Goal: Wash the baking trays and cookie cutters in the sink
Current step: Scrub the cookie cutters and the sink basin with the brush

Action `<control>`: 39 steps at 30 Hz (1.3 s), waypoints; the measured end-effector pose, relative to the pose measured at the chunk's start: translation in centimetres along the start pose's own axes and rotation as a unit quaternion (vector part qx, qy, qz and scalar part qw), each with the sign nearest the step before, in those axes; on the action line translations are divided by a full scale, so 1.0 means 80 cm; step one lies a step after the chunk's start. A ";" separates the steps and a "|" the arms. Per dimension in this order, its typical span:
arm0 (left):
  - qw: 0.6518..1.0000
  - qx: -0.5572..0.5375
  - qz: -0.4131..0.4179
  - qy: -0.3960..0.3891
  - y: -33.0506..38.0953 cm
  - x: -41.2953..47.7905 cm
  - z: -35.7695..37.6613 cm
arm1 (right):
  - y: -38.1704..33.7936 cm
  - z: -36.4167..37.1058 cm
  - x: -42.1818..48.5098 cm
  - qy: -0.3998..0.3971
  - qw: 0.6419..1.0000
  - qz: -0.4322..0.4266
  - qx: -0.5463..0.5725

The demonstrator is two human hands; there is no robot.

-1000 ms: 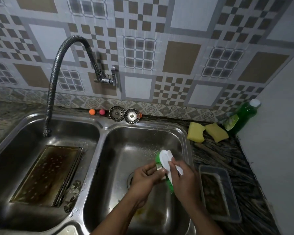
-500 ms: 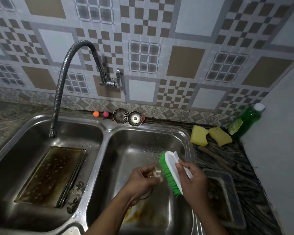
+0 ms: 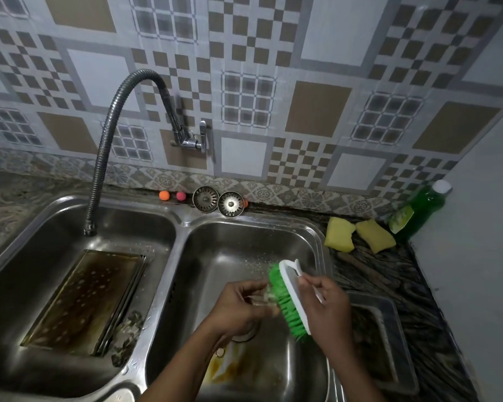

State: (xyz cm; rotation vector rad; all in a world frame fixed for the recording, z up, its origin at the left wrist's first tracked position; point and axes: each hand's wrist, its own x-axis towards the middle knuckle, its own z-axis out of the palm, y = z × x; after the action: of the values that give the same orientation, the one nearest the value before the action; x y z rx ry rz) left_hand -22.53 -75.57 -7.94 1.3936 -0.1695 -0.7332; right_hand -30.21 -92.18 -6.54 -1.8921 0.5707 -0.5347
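Note:
Over the right basin of the steel double sink (image 3: 183,224), my left hand (image 3: 238,309) pinches a small metal cookie cutter (image 3: 263,300), mostly hidden by fingers. My right hand (image 3: 328,311) grips a white scrub brush (image 3: 288,297) whose green bristles press against the cutter. A greasy baking tray (image 3: 82,300) lies flat in the left basin with several small cutters (image 3: 128,329) piled at its right edge. Another dirty tray (image 3: 381,338) sits on the counter to the right of the sink. Yellowish grime lies on the right basin's floor.
A flexible hose faucet (image 3: 105,146) arches from the wall tap (image 3: 192,140) down over the left basin. Two drain strainers (image 3: 218,200) and small coloured balls (image 3: 172,195) line the back ledge. Two yellow sponges (image 3: 357,235) and a green soap bottle (image 3: 418,210) stand at the back right.
The brush has turned so its green bristles face left and slid down along the cutter. The view has shifted slightly; both hands stay over the right basin.

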 end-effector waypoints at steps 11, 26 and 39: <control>0.942 -0.313 -0.115 -0.022 -0.019 -0.010 0.024 | 0.000 -0.006 -0.009 -0.031 0.991 -0.045 -0.118; 0.965 -0.247 -0.062 0.071 -0.007 -0.005 0.008 | -0.010 -0.019 0.004 -0.060 0.993 0.031 0.095; 0.980 -0.189 -0.048 0.051 -0.015 -0.004 -0.008 | -0.017 -0.014 0.010 -0.070 0.996 0.025 0.054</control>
State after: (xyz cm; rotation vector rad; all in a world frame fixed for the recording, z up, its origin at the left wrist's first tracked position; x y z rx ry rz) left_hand -22.90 -74.85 -9.08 1.0778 0.1149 -0.7270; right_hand -30.05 -92.98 -4.77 -1.7914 0.4859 -0.3881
